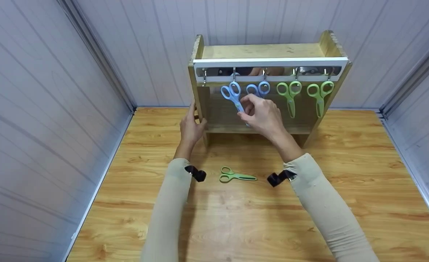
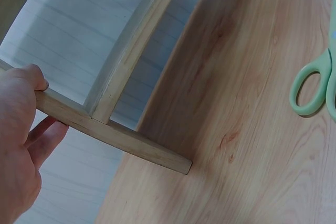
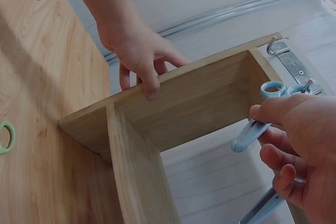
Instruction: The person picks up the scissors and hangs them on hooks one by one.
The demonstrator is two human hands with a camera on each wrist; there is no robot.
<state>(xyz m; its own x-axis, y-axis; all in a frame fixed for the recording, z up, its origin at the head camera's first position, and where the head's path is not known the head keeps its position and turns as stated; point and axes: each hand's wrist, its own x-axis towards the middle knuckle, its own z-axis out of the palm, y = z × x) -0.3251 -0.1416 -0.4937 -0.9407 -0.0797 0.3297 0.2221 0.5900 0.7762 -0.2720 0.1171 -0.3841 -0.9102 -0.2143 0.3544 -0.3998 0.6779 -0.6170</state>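
My right hand pinches the blade end of light-blue scissors between thumb and fingers. One handle loop of these scissors is at the second hook from the left. In the right wrist view their blades point down, away from the rack. Behind my right hand hangs another pair of blue scissors, partly hidden by it. My left hand grips the left side panel of the wooden shelf, thumb on one face and fingers on the other, as the left wrist view also shows.
Two green scissors, one pair left of the other, hang from the rack's right hooks. The leftmost hook is beside the panel. Green scissors lie on the wood-grain surface between my forearms. White panelled walls surround the shelf.
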